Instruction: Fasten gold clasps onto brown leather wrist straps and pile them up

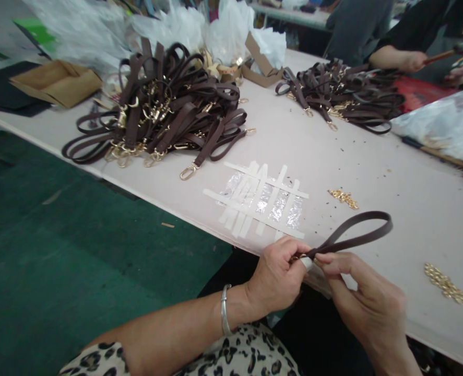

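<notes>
At the near edge of a pale worktable (317,149), a dark brown wrist strap (354,243) is pinched between two bare hands, its loop pointing away over the tabletop. The left hand (278,277) is closed around the strap's gathered end, a white wrap (306,262) at its thumb; the right hand (368,292) nips the same spot between thumb and fingers, just beside it. (What metal the left fingers may cover cannot be made out.) Such close work would seem to call for a firm left grip, small right-hand movements and a loop free of twists, with light pressure to spare the strap's finish.

Across the surface, white tape strips (275,201) lie over clear plastic, two small heaps of gold chain (344,198) sit apart, and dark specks dot the top. A large pile of similar straps (176,122), with gold-toned clasps (193,167), rises at the far left, backed by crumpled plastic bags (168,28); a second pile (341,96) lies farther right. Beyond it, a co-worker's hand (414,61) grips a wooden-handled tool (438,57). Green floor (78,250) spreads below.
</notes>
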The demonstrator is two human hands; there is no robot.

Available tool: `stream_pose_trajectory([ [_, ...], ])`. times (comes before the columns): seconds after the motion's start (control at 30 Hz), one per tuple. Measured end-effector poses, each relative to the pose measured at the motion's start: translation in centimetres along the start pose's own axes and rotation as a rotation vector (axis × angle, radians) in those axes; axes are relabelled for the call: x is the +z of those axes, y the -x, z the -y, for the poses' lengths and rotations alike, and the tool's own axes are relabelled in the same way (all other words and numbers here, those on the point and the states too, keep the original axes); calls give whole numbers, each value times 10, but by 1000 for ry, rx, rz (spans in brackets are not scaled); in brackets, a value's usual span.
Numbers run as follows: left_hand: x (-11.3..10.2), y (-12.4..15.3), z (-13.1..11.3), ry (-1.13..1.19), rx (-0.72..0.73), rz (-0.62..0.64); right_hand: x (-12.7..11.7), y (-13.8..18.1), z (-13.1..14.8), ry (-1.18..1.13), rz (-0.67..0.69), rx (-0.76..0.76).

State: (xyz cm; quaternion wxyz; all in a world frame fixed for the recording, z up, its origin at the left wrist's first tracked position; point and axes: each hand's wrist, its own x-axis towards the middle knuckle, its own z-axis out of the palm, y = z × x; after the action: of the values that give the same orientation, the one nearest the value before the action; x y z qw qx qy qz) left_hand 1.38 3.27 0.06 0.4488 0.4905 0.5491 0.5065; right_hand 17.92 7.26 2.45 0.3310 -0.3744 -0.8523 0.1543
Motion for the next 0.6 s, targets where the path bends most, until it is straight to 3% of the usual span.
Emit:
stream_pose_trajectory([
  [0.17, -3, 0, -5, -94, 195, -6, 4, 6, 1, -36, -84, 144],
  [0.4, -9, -3, -11, -148, 292, 41, 9, 1, 4, -253, -221, 342],
  [0.53, -4, -3, -4, -223, 353, 44, 14, 13, -9, -331, -212, 559],
  [0.6, 4, -5, 4, -318, 404, 70, 22, 21, -20, -427, -225, 546],
])
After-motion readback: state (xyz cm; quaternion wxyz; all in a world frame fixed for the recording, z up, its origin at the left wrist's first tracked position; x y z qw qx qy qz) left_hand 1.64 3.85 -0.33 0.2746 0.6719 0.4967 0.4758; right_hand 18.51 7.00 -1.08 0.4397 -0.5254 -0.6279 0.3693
